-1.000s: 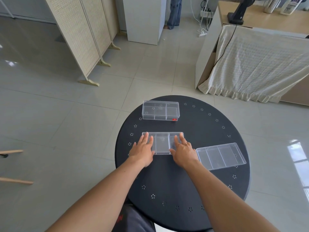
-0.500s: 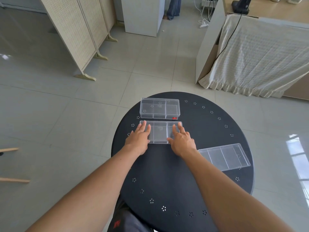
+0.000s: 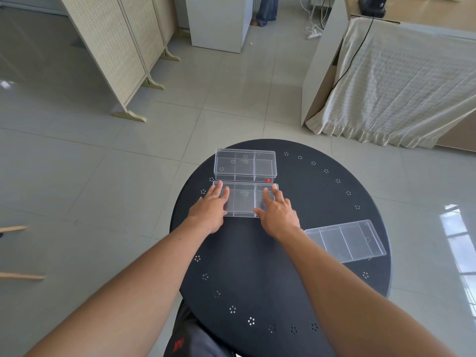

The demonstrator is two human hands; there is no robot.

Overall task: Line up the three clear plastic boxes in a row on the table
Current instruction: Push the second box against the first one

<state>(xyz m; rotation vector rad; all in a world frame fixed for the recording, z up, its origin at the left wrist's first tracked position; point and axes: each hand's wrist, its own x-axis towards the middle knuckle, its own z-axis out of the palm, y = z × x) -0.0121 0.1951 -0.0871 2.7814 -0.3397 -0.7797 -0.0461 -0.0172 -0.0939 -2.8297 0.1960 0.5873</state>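
Near the table's right edge one clear box lies askew, while the left hand and right hand, fingers spread, press flat on the middle box, which sits just beside the far box; all likely light, stiff, slippery, best gripped by the short ends.

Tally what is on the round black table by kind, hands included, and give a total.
Clear plastic boxes: 3, the far box, the middle box and the right box.
Hands: 2, the left hand and the right hand, both flat on the middle box.
Total: 5, all on the black table.
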